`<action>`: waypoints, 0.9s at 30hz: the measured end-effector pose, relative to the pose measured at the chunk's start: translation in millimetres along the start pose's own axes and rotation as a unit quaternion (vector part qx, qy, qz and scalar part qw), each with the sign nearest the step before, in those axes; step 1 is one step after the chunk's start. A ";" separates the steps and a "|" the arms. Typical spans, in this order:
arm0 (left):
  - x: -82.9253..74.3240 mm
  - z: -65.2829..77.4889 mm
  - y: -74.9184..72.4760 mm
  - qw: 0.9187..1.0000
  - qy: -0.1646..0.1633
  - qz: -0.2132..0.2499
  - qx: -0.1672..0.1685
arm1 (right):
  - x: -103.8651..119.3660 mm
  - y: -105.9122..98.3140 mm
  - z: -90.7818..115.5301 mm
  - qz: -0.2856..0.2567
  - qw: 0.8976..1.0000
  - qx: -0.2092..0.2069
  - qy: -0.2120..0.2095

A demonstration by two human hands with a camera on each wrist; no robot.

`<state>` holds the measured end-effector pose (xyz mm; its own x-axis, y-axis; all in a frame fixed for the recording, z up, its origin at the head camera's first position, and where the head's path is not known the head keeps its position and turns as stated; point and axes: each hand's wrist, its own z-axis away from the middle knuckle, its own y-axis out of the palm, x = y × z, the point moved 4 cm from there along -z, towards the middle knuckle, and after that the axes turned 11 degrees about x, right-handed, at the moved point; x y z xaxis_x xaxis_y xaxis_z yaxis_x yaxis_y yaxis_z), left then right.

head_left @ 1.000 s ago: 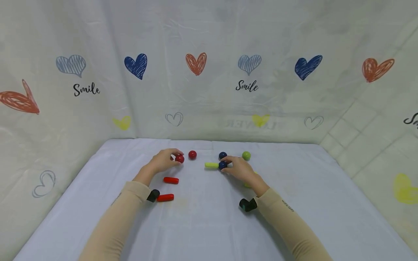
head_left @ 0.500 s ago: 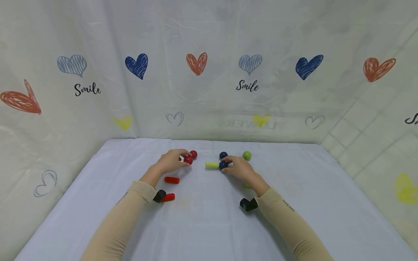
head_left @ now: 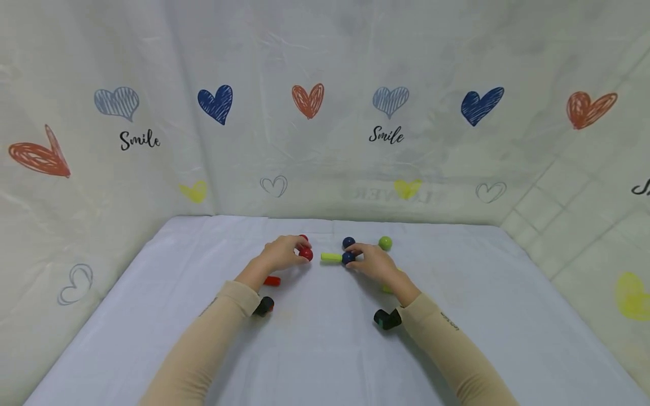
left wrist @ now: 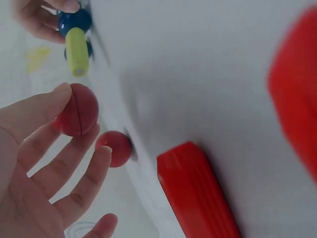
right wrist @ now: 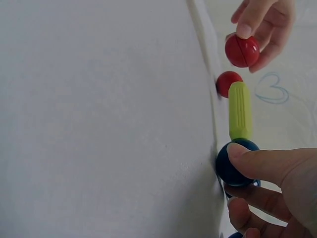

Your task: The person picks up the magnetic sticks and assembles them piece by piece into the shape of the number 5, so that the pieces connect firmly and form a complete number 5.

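Between thumb and fingers my left hand (head_left: 281,254) pinches a red ball (left wrist: 79,110) with a seam round it, held up off the cloth in the left wrist view. My right hand (head_left: 374,262) grips a dark blue ball (right wrist: 237,166). A yellow-green grooved stick (right wrist: 240,111) joins that blue ball and points left, its free end toward the red ball with a gap between them. Another red ball (left wrist: 115,148) sits just behind the left fingers. Behind the right hand's fingertips is a second dark blue ball (head_left: 348,242).
Red sticks (left wrist: 198,193) lie under the left forearm, partly covered in the head view. A green ball (head_left: 385,243) rests behind the right hand; a second yellow-green stick (head_left: 387,288) is mostly hidden by the right wrist. White cloth (head_left: 325,349) covers the table, with a heart-printed curtain (head_left: 325,158) behind.
My left hand has moved right with the red ball, closer to the stick's free end, and now partly covers the other red ball and the red sticks. The right hand has stayed in place.
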<state>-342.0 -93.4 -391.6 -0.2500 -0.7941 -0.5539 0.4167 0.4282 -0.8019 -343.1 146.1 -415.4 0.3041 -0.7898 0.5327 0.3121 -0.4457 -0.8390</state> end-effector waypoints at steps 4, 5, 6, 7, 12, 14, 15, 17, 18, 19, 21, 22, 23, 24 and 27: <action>-2.1 -4.4 4.5 1.000 -0.011 0.000 0.006 | -0.9 0.4 -0.9 -0.001 1.000 0.003 0.005; -2.3 -5.2 5.8 1.000 -0.014 0.000 0.008 | -1.1 0.7 -1.0 0.002 1.000 0.005 0.005; -2.5 -5.8 6.9 1.000 -0.017 -0.002 0.009 | -0.9 0.9 -0.9 0.003 1.000 0.006 0.004; -2.8 -6.3 7.8 1.000 -0.020 -0.002 0.009 | -0.7 0.8 -0.6 0.004 1.000 0.007 0.003; -5.3 -8.8 11.0 1.000 -0.029 -0.002 0.005 | 0.3 -0.2 0.5 0.009 1.000 0.006 0.001; -6.3 -9.4 11.8 1.000 -0.030 -0.001 0.004 | 0.6 -0.6 0.0 0.012 1.000 0.004 0.000; -6.6 -9.7 12.3 1.000 -0.030 -0.001 0.004 | 0.7 -0.8 -0.2 0.012 1.000 0.003 -0.001; -7.2 -10.0 13.3 0.999 -0.033 -0.001 0.004 | 0.9 -0.7 -0.5 0.012 1.000 0.003 -0.002; -7.3 -10.2 13.8 0.999 -0.035 0.000 0.005 | 1.0 -0.5 -0.5 0.011 1.000 0.004 -0.002; -7.5 -10.3 14.4 0.999 -0.037 0.000 0.005 | 1.2 -0.3 -0.3 0.011 1.000 0.005 -0.002; -7.7 -10.7 15.5 0.999 -0.041 0.001 0.006 | 1.8 0.2 0.1 0.014 1.000 0.005 -0.003; -7.9 -10.9 16.0 0.999 -0.042 0.002 0.006 | 2.2 0.3 0.3 0.016 1.000 0.006 -0.003; -8.2 -11.3 16.3 0.999 -0.041 0.002 0.006 | 2.7 0.4 0.4 0.017 1.000 0.007 -0.003; -8.6 -11.8 16.5 0.999 -0.040 0.002 0.005 | 3.2 0.4 0.4 0.019 1.000 0.006 -0.005; -9.8 -12.8 16.8 0.999 -0.037 0.004 0.004 | 4.9 0.3 0.0 0.024 1.000 0.006 -0.007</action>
<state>-343.7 -72.9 -402.5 -0.1826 -0.8204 -0.5418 0.4262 0.4306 -0.7956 -341.5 142.1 -413.0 0.3318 -0.8038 0.4938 0.3070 -0.4029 -0.8622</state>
